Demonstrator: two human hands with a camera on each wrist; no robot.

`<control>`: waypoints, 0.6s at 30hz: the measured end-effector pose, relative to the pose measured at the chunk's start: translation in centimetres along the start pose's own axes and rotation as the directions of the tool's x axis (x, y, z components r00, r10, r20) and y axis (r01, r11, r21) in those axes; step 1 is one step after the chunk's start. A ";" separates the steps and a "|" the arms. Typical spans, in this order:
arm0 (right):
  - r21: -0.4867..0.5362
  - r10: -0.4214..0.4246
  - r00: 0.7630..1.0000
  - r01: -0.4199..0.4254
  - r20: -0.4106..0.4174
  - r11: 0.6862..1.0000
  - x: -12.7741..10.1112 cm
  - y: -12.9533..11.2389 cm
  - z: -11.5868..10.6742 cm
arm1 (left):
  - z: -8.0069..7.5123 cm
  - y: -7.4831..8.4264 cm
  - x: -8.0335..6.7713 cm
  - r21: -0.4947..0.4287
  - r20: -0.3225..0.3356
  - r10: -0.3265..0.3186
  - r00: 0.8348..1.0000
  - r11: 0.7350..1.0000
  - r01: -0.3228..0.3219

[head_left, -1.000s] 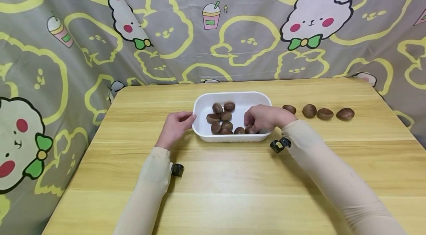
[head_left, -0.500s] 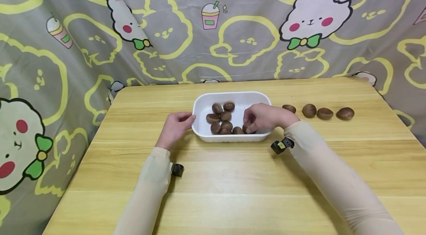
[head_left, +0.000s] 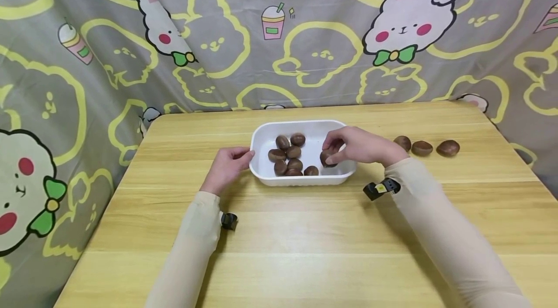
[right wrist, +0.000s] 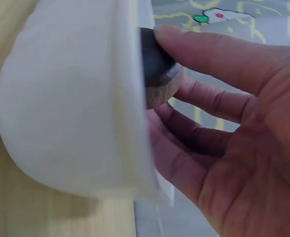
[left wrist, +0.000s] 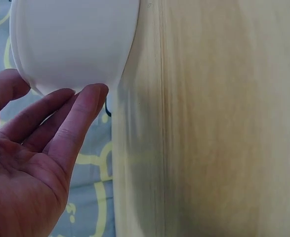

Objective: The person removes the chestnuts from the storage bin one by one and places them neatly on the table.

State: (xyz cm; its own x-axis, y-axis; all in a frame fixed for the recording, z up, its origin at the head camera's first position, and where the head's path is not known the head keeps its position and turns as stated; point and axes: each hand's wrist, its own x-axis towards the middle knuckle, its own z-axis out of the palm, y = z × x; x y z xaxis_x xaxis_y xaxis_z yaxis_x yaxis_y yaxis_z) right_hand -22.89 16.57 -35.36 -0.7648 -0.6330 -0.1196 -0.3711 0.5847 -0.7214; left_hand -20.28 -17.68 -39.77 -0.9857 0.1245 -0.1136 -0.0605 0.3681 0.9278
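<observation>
A white oblong dish (head_left: 301, 181) stands on the table with several brown chestnuts (head_left: 293, 152) inside, mostly toward its left half. My right hand (head_left: 362, 146) is over the dish's right end and pinches a chestnut (head_left: 327, 158) between thumb and fingertips. In the right wrist view, this chestnut (right wrist: 159, 69) shows its dark glossy side and paler base just past the rim. My left hand (head_left: 228, 166) holds the dish's left end. From the left wrist, its thumb lies at the rim and its fingertips (left wrist: 93, 94) rest against the outer wall.
On the wooden table (head_left: 279, 245), a row of chestnuts (head_left: 422, 148) lies right of the dish, beyond my right wrist. A grey patterned curtain (head_left: 322, 3) hangs right behind the table's far edge. Small black cameras (head_left: 381, 188) sit on both wrists.
My right hand has lifted the chestnut from the dish's near wall and moved slightly up and right with it. It now covers the nearest table chestnut. My left hand stays at the dish.
</observation>
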 end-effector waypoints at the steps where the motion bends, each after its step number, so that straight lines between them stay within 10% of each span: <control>1: 0.009 0.004 1.000 -0.004 -0.012 1.000 -0.2 0.1 -0.3 | 0.0 0.0 0.0 0.001 0.000 0.000 1.000 1.000 0.000; 18: 0.210 0.274 0.944 -0.235 -0.183 0.949 -6.1 2.7 -5.8 | -0.3 0.0 -0.1 -0.029 0.029 0.003 1.000 1.000 -0.002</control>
State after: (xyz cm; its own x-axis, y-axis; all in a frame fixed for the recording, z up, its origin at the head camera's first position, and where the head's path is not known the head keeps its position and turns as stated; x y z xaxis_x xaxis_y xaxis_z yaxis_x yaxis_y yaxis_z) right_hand -22.26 25.00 -32.59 -0.9204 -0.3440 -0.1858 -0.0616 0.5970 -0.7999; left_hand -20.26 -17.96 -39.62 -0.9809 0.1522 -0.1213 -0.0632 0.3407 0.9380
